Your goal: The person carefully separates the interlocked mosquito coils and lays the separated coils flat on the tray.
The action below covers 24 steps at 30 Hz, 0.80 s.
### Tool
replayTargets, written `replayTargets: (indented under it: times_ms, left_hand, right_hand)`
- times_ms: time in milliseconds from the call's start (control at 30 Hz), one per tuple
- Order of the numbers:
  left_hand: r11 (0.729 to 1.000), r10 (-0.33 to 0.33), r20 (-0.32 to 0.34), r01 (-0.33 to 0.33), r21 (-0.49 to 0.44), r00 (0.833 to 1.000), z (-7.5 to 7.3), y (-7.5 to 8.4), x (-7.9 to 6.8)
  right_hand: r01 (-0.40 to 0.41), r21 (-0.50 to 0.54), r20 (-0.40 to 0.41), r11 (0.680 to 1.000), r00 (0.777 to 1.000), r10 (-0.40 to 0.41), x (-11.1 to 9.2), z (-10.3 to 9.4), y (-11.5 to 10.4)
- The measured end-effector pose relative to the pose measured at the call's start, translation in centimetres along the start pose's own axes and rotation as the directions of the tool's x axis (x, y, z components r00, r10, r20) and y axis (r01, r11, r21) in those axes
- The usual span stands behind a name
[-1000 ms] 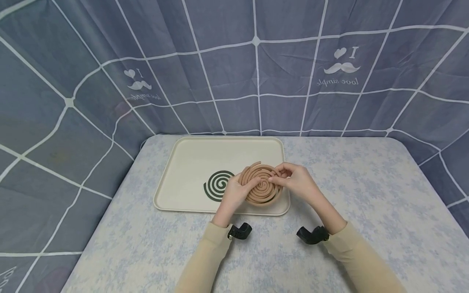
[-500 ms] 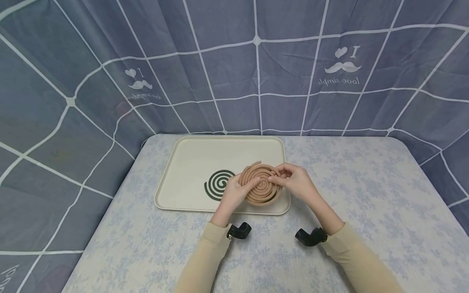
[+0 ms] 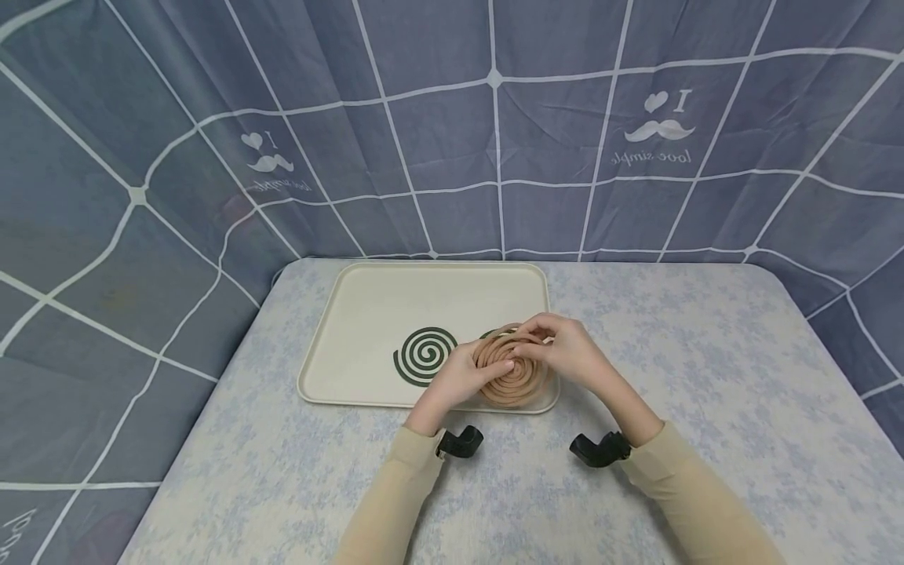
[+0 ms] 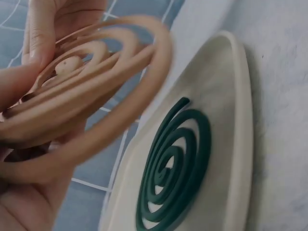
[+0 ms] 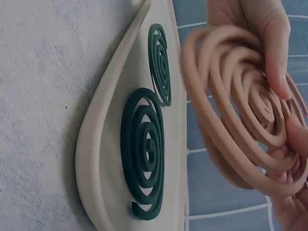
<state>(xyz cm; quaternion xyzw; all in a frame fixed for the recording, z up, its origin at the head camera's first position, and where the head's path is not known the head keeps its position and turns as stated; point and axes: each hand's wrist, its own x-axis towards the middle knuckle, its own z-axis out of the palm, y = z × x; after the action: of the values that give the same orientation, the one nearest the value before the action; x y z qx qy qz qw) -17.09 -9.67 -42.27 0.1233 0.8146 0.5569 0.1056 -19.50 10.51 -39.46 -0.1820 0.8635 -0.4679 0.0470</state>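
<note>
Both hands hold tan mosquito coils [image 3: 514, 386] over the right part of a cream tray [image 3: 367, 314]. The left hand [image 3: 459, 378] grips them from the left, thumb pressed near the centre of the spiral. The right hand [image 3: 568, 347] pinches the strands at the upper right with thumb and fingers. Seen from the left wrist, the tan rings [image 4: 115, 122] are spread and tilted, with gaps between strands. On the tray lies a dark green mosquito coil [image 3: 404, 362]. A second green coil [image 5: 129, 139] lies beneath the hands, mostly hidden in the head view.
The tray has a low raised rim [image 3: 339, 403] and sits on a table with a blue floral cloth [image 3: 678, 345]. A blue-grey curtain with white lines [image 3: 452, 141] hangs behind and at the left. Black wrist cameras [image 3: 462, 442] are strapped to both forearms.
The tan coils have shifted slightly down and right and their strands look looser. More of the left green coil shows, and an edge of the second one now appears behind the tan coils.
</note>
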Motion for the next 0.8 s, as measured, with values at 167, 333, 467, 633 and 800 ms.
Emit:
replayTargets:
  times_ms: [167, 333, 467, 633, 800]
  left_hand:
    - [0.996, 0.011, -0.077, -0.018, -0.092, 0.997, 0.2, -0.4, -0.3]
    - [0.990, 0.009, -0.160, -0.031, -0.135, 0.987, 0.6, -0.5, -0.6]
    - [0.984, 0.016, -0.237, -0.058, -0.170, 0.971, 0.8, -0.6, -0.7]
    - [0.981, 0.028, -0.291, -0.083, -0.177, 0.956, 0.9, -0.6, -0.6]
    - [0.993, 0.018, -0.272, -0.049, -0.106, 0.962, 0.6, -0.5, -0.6]
  right_hand:
    - [-0.084, 0.106, -0.087, 0.991, 0.992, 0.094, 0.1, 0.1, 0.5]
    - [-0.128, 0.291, -0.103, 0.948, 0.981, 0.164, 0.0, 0.5, 0.8]
    - [-0.160, 0.442, -0.084, 0.882, 0.972, 0.219, 0.0, 0.9, 1.0]
    - [-0.183, 0.503, -0.057, 0.845, 0.968, 0.244, -0.1, 1.1, 1.1]
    - [-0.158, 0.421, -0.018, 0.893, 0.983, 0.183, -0.2, 0.5, 1.2]
